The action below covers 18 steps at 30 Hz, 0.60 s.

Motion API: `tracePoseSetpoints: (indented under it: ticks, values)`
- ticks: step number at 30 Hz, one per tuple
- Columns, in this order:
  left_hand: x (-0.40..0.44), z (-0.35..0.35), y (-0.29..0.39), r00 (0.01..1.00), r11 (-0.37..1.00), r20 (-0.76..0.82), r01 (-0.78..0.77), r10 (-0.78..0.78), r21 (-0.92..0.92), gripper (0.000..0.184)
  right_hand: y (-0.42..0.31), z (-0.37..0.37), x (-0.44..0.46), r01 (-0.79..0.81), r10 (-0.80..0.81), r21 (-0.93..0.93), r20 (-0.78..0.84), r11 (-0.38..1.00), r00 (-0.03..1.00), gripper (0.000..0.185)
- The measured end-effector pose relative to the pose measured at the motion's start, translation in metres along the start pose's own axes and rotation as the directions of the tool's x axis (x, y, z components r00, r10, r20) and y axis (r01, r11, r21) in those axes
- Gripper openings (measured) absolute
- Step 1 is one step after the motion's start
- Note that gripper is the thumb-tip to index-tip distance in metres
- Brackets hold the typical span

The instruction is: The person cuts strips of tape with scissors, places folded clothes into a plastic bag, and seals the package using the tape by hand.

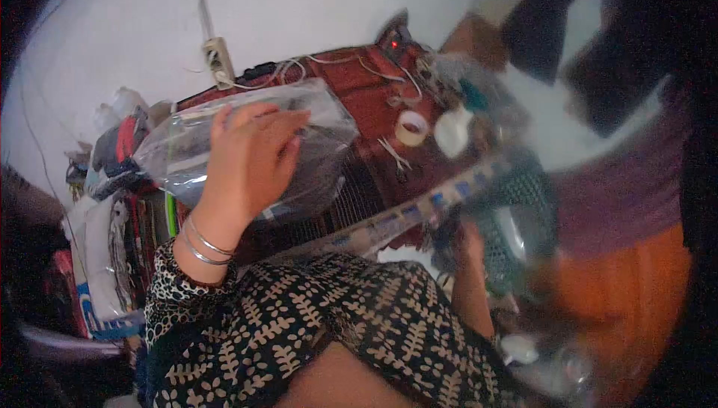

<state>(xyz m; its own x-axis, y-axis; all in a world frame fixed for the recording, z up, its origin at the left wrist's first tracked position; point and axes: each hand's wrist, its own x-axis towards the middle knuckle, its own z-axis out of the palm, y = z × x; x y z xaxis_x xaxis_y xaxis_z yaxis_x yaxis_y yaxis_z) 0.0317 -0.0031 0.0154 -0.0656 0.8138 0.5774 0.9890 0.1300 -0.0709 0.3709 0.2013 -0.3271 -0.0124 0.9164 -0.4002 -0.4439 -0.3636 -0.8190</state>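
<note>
My left hand (258, 146), with bangles at the wrist, lies over a clear plastic bag (318, 112) on the table. Its fingers are stretched out across the bag, and something dark shows through the plastic. Low on the right, my right hand (468, 242) is beside the table's front edge, next to a green mesh basket (516, 217). Blur and a dark shape hide its fingers, so I cannot tell whether it holds anything. A roll of tape (411, 129) and scissors (395, 155) lie on the table between the hands.
The table has a red patterned cloth (355, 94). A power strip (218, 62) hangs at the wall, with cables (295, 70) along the back edge. Stacked packets (105, 251) stand at the left. An orange surface (621, 296) lies at the right.
</note>
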Motion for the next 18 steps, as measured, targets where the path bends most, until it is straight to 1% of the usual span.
tracePoseSetpoints:
  ticks: [1,3,4,5,6,8,10,12,13,15,16,17,18]
  values:
    - [-0.003,0.002,0.0,1.0,1.0,-0.019,0.02,-0.02,0.016,0.031,-0.016,0.011,-0.016,0.008,-0.008,-0.006,0.031,1.0,1.0,0.018]
    - [-0.005,0.003,0.001,0.999,0.999,0.021,0.046,-0.045,-0.023,0.036,-0.044,0.029,-0.04,-0.172,0.159,0.048,0.204,0.984,0.966,0.023]
    - [-0.005,0.003,0.001,0.998,0.998,0.009,0.054,-0.054,-0.016,0.036,-0.058,0.046,-0.051,-0.167,0.153,0.043,0.218,0.985,0.964,0.023]
    - [-0.005,0.002,0.0,0.996,0.996,0.006,0.085,-0.085,-0.038,0.039,-0.08,0.074,-0.058,-0.192,0.156,0.055,0.387,0.98,0.909,0.027]
    - [-0.004,0.002,0.001,0.994,0.993,0.02,0.106,-0.105,-0.059,0.042,-0.096,0.098,-0.068,-0.235,0.163,0.067,0.537,0.97,0.828,0.032]
    - [0.001,-0.003,0.0,0.992,0.989,0.023,0.129,-0.127,-0.07,0.044,-0.131,0.156,-0.094,-0.274,0.198,0.014,0.657,0.962,0.728,0.043]
    - [0.007,-0.006,0.001,0.989,0.987,0.038,0.145,-0.142,-0.064,0.047,-0.156,0.213,-0.123,-0.272,0.226,-0.082,0.798,0.959,0.559,0.049]
    - [0.013,-0.007,0.0,0.986,0.981,0.051,0.161,-0.156,-0.11,0.051,-0.176,0.259,-0.145,-0.331,0.251,-0.168,0.941,0.929,0.226,0.056]
    - [0.017,-0.006,0.0,0.984,0.98,0.05,0.174,-0.169,-0.099,0.051,-0.181,0.275,-0.155,-0.335,0.257,-0.177,0.943,0.925,0.21,0.056]
    - [0.027,-0.005,0.001,0.976,0.964,0.056,0.215,-0.209,-0.155,0.056,-0.189,0.302,-0.17,-0.432,0.129,-0.16,0.987,0.887,-0.1,0.06]
    - [0.031,-0.009,0.002,0.974,0.963,0.054,0.226,-0.22,-0.149,0.056,-0.19,0.312,-0.172,-0.476,0.107,-0.182,0.978,0.861,-0.18,0.063]
    - [0.033,-0.012,0.003,0.972,0.961,0.066,0.234,-0.226,-0.146,0.057,-0.19,0.317,-0.174,-0.474,0.114,-0.192,0.976,0.859,-0.188,0.063]
    - [0.035,-0.015,0.003,0.97,0.959,0.077,0.241,-0.232,-0.146,0.059,-0.188,0.318,-0.175,-0.535,0.154,-0.237,0.969,0.811,-0.195,0.062]
